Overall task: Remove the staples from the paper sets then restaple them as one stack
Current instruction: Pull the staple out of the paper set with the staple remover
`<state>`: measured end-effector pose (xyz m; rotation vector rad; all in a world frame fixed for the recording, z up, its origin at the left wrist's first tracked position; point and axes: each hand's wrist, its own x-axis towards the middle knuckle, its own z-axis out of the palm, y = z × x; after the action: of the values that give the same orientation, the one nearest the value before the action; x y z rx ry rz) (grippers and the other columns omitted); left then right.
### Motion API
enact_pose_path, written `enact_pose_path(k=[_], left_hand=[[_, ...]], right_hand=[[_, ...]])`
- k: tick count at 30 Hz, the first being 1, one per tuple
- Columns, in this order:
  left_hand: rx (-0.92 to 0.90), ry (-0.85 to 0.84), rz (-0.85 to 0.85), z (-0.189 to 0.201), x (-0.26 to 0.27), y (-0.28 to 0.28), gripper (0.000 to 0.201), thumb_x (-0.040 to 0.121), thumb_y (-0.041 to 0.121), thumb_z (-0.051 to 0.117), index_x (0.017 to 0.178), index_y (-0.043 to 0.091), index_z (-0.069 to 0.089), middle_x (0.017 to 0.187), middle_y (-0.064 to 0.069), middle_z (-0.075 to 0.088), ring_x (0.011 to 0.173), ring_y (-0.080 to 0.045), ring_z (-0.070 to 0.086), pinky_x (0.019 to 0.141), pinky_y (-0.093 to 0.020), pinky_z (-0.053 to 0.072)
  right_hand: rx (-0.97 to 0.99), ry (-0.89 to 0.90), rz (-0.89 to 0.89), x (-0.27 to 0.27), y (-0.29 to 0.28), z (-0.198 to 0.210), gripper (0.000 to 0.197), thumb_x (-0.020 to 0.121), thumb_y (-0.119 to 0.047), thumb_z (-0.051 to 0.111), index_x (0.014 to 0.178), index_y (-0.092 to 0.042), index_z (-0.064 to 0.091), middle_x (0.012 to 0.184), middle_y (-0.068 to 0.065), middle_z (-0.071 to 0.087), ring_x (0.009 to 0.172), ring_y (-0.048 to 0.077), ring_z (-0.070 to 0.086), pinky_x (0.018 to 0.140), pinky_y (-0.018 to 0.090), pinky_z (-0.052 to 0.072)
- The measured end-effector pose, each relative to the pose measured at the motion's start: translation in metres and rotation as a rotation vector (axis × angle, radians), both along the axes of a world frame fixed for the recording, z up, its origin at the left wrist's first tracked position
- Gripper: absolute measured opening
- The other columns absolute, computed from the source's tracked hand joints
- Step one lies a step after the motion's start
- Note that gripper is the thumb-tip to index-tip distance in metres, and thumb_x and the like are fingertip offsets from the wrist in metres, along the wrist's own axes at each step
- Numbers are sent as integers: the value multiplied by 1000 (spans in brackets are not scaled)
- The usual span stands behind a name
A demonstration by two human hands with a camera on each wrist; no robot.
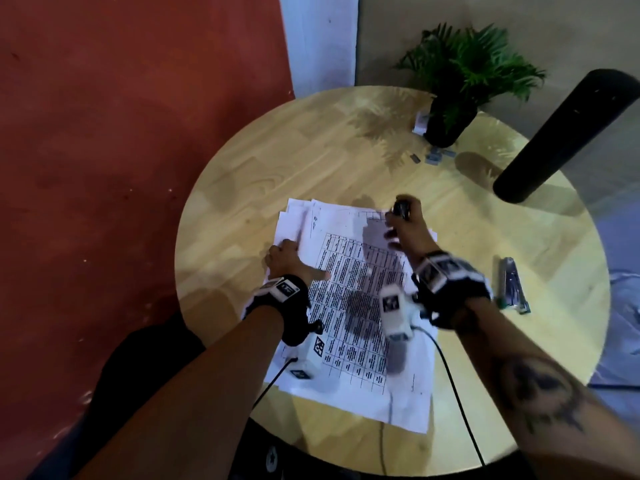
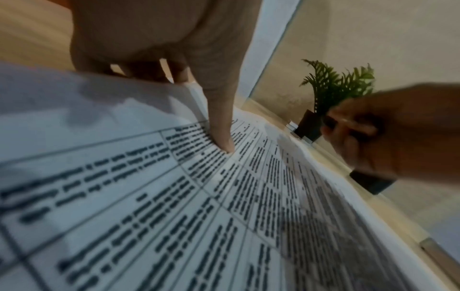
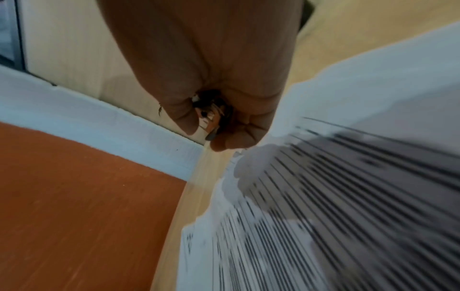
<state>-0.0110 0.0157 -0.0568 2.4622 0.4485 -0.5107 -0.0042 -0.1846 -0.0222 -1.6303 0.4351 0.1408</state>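
The right hand [image 1: 403, 223] is closed around a small dark staple remover [image 1: 401, 209] at the far right corner of the loosely fanned white printed paper sets [image 1: 353, 292], while the left hand [image 1: 287, 258] lies flat, fingers extended, pressing their left edge onto the round pale wooden surface [image 1: 270, 161]. The sheets are light, limp and slide easily (expect corner tears), so hold close beside each staple. Count: one remover, one grey metal stapler [image 1: 512, 285] to the right, several overlapping sets whose exact number cannot be told.

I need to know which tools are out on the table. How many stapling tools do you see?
2: a small dark staple remover gripped in the right hand over the papers' far corner; a stapler lying by the table's right edge.
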Motion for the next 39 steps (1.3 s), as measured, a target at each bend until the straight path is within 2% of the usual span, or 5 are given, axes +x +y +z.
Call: enact_pose_path(k=[14, 21, 26, 30, 39], left_hand=[[-744, -202, 156, 36, -17, 20, 28, 76, -4, 73, 103, 2, 66, 88, -6, 69, 83, -17, 62, 80, -29, 48], [-1046, -336, -52, 136, -41, 30, 35, 80, -6, 65, 113, 5, 63, 108, -6, 70, 103, -19, 65, 95, -31, 49], [-1116, -341, -252, 183, -62, 47, 45, 71, 16, 78, 114, 10, 65, 118, -8, 67, 113, -22, 61, 100, -33, 45], [-1019, -335, -298, 197, -66, 51, 45, 66, 35, 84, 98, 14, 60, 99, -3, 63, 94, -20, 58, 91, -32, 44], [-1031, -768, -273, 286, -88, 24, 79, 41, 39, 83, 111, 27, 46, 104, -5, 61, 92, -14, 57, 83, -27, 49]], right_hand=[[47, 35, -49, -140, 19, -7, 28, 90, 2, 53, 92, -21, 37, 72, 2, 37, 53, 14, 32, 39, 15, 30], [-258, -473, -124, -116, 1, 96, 27, 75, -31, 71, 94, -37, 53, 98, 8, 49, 89, 10, 49, 83, 28, 42], [-766, -899, -73, -119, 5, 198, 33, 78, -19, 63, 101, 2, 51, 122, 11, 44, 102, 1, 41, 85, -1, 28], [-737, -777, 73, -131, 8, 244, 30, 83, -20, 65, 104, -6, 47, 85, -8, 56, 80, 24, 56, 70, 33, 45], [-900, -904, 118, -152, 9, 283, 21, 83, -10, 61, 99, -11, 49, 82, 0, 58, 76, 29, 56, 68, 49, 47]])
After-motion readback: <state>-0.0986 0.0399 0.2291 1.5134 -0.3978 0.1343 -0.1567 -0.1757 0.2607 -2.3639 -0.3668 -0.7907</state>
